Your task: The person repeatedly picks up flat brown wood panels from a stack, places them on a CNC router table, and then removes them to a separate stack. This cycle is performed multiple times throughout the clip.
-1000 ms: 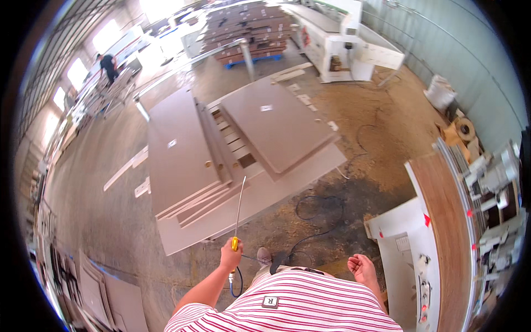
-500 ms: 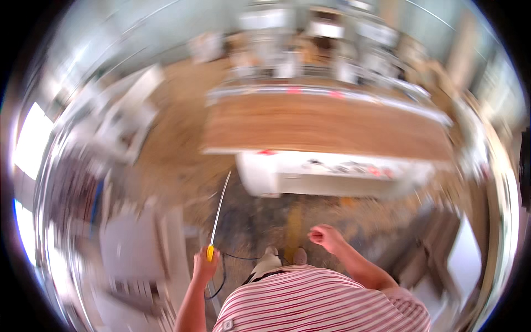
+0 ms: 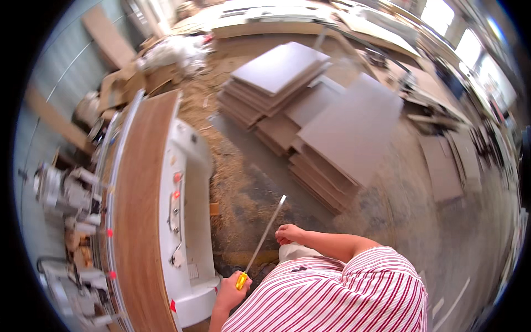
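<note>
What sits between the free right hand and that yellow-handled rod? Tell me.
Nothing visible. The right hand is empty, just right of the rod's shaft, with only bare floor showing between. The left hand grips the yellow handle.

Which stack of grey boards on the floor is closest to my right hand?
The low, wide stack directly ahead of the right hand; the taller, squarer stack lies farther off, behind it to the left.

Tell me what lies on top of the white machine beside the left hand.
A long brown wood-grain board lies flat along the top of the white machine. Red buttons show on its white panel. Whatever sits under the board is covered.
</note>
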`<state>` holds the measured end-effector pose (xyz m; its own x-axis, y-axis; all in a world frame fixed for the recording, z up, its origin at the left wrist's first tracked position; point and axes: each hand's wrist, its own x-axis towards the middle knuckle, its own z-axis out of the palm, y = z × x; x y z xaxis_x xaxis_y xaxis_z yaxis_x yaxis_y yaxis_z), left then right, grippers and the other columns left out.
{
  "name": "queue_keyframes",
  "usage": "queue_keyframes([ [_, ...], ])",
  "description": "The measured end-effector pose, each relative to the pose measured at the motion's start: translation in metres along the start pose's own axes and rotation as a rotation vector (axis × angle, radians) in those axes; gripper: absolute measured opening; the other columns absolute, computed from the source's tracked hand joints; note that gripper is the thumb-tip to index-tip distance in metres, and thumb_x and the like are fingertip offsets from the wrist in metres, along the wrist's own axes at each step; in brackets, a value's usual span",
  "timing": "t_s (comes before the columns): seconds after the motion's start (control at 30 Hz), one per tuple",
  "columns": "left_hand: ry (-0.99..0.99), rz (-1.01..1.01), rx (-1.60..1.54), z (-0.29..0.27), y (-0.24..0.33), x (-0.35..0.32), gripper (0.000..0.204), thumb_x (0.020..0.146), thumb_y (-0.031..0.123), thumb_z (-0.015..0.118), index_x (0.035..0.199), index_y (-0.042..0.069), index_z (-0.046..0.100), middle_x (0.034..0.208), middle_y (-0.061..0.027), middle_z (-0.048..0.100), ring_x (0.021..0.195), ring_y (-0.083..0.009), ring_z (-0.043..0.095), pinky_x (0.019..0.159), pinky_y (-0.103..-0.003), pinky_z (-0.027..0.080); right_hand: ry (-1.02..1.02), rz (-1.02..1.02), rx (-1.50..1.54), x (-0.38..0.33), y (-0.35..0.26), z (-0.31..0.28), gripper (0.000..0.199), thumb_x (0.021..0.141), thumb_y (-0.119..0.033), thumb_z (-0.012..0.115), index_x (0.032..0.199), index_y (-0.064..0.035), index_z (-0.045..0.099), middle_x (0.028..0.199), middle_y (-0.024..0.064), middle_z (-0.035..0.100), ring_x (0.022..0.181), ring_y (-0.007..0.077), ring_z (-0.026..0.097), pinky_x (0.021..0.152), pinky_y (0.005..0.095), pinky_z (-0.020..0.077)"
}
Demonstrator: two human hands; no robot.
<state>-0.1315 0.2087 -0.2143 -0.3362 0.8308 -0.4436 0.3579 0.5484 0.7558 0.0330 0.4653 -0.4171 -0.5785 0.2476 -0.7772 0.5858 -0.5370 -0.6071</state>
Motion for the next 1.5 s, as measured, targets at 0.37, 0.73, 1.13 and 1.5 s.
queue_keyframes([
  [0.37, -0.412, 0.102, 0.275, 0.040, 0.110, 0.063, 0.020, 0.087, 0.018, 0.069, 0.090, 0.000, 0.062, 0.075, -0.0141, 0.069, 0.069, -0.0256, 0.068, 0.067, -0.035, 0.052, 1.602, -0.050, 0.120, -0.098, 0.120, -0.277, 0.056, 0.078, -0.040, 0.078, 0.110, 0.0012, 0.058, 0.110, 0.0205, 0.064, 0.102, 0.0332, 0.062, 0.091, 0.0427, 0.0487],
  [0.73, -0.295, 0.150, 0.198, 0.104, 0.186, 0.190, 0.015, 0.088, 0.014, 0.068, 0.085, 0.002, 0.059, 0.070, -0.0093, 0.066, 0.065, -0.0185, 0.067, 0.063, -0.031, 0.052, 1.079, -0.193, 0.608, -0.108, 0.093, -0.395, 0.061, 0.075, -0.024, 0.084, 0.120, 0.0020, 0.054, 0.117, 0.0174, 0.063, 0.106, 0.0278, 0.062, 0.090, 0.0388, 0.0510],
  [1.13, -0.355, 0.542, 0.184, 0.125, 0.172, 0.242, 0.022, 0.086, 0.017, 0.073, 0.094, 0.006, 0.055, 0.080, -0.0130, 0.063, 0.071, -0.0309, 0.066, 0.064, -0.036, 0.052, 0.903, -0.034, 0.628, -0.213, 0.147, -0.229, 0.059, 0.073, -0.024, 0.085, 0.120, -0.0020, 0.056, 0.106, 0.0104, 0.066, 0.091, 0.0206, 0.067, 0.066, 0.0360, 0.0552],
  [1.5, -0.377, 1.076, -0.166, 0.135, 0.256, 0.199, 0.049, 0.074, 0.015, 0.086, 0.102, 0.010, 0.045, 0.115, -0.0127, 0.059, 0.099, -0.0252, 0.059, 0.086, -0.037, 0.048, 1.070, -0.499, -0.052, -0.320, -0.120, -0.121, 0.048, 0.079, -0.039, 0.073, 0.076, 0.0067, 0.059, 0.064, 0.0153, 0.060, 0.062, 0.0193, 0.062, 0.056, 0.0341, 0.0486],
])
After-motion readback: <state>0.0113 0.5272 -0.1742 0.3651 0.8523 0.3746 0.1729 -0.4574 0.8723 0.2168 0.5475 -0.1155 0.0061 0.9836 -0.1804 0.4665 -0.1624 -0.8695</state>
